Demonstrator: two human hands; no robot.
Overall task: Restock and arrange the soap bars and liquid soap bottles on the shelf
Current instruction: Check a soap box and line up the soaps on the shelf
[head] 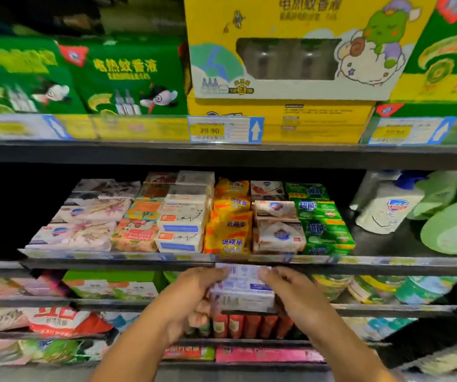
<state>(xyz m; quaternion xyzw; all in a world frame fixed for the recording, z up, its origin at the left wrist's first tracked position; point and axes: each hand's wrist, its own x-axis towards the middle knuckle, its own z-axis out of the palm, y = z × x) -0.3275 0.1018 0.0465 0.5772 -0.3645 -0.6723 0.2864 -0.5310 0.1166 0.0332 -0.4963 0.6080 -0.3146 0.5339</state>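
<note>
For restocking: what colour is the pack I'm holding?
Soap pack: white with blue print; head view.

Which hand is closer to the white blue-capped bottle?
Right. The right hand is below-left of the white bottle; the left hand is farther left, across the soap pack.

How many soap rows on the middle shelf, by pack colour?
Pink floral: 1
Orange: 1
White-blue: 1
Yellow: 1
White-red: 1
Green: 1
Total: 6
</note>
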